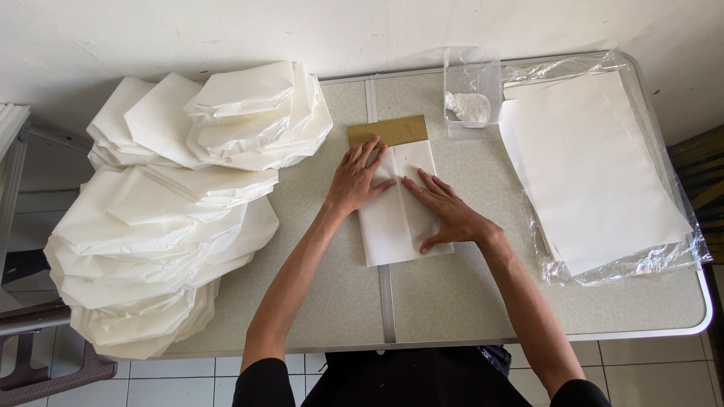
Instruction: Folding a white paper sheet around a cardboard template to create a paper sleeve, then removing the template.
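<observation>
Two bare hands lie flat on a folded white paper sheet [398, 207] near the middle of a speckled folding table [452, 294], seen from above with the person's dark sleeves at the near edge. Neither hand grips anything: the left hand [356, 181] presses its spread fingers on the left flap, and the right hand [448, 211] lies palm down across the right flap, its fingers reaching toward the centre line where the two flaps meet, as if to hold the folds down and flat. The sheet runs lengthwise away from the person, along the table's middle seam. Just past the fingertips, at the far end of the sheet, a gold-brown card [388, 130] pokes out from under the paper, seemingly serving as a form that the paper is wrapped around. To the right, well apart from the hands, a stack of flat white sheets [588, 166] rests on an opened clear plastic wrap [648, 260], within easy reach. At the far side, between card and stack, stands a small clear plastic tub [471, 83] with a white lump inside. On the left, heaps of folded white paper pieces [173, 203] are piled high from near edge to far.
</observation>
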